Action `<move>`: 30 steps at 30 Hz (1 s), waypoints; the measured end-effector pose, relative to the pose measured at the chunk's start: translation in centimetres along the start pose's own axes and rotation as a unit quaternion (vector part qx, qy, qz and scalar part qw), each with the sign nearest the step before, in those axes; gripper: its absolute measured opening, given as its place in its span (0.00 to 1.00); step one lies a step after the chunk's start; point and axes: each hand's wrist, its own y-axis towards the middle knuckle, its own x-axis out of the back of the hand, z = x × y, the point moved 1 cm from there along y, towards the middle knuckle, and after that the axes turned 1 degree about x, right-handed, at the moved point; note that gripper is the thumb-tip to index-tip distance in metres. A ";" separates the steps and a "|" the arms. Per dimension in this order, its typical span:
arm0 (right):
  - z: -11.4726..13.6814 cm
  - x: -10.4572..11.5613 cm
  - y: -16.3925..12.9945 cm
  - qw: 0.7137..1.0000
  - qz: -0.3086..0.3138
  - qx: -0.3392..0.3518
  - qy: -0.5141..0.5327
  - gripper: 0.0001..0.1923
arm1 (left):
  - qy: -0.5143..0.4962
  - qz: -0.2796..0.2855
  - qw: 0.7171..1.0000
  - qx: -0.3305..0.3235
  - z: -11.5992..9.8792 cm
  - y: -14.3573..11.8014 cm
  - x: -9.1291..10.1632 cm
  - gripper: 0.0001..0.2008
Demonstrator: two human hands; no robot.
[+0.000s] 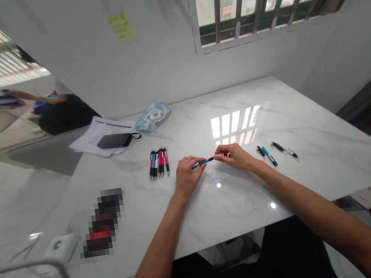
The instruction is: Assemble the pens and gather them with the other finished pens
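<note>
Between my two hands a teal and black pen [204, 161] is held level just above the white marbled table [232, 215]. My left hand [189, 173] pinches its teal barrel, thumb and fingers closed. At the other end my right hand [233, 156] pinches the black part with its fingertips. Left of my left hand lies a row of several pens [158, 163], red, teal, white and black, side by side. To the right of my right hand are a teal and black pen piece [269, 156], a black piece [278, 146] and a clear piece with a black end [293, 154].
Papers [91, 139] lie at the back left under a black pouch [114, 140], beside a blue and white packet [153, 117]. A blurred-out dark object [103, 223] and white devices with a cable [60, 248] occupy the left. Another person [63, 111] sits beyond the partition.
</note>
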 end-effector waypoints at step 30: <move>-0.6 0.0 0.0 0.999 0.000 0.037 -0.039 0.14 | -0.029 0.013 0.999 -0.012 0.5 0.2 0.5 0.06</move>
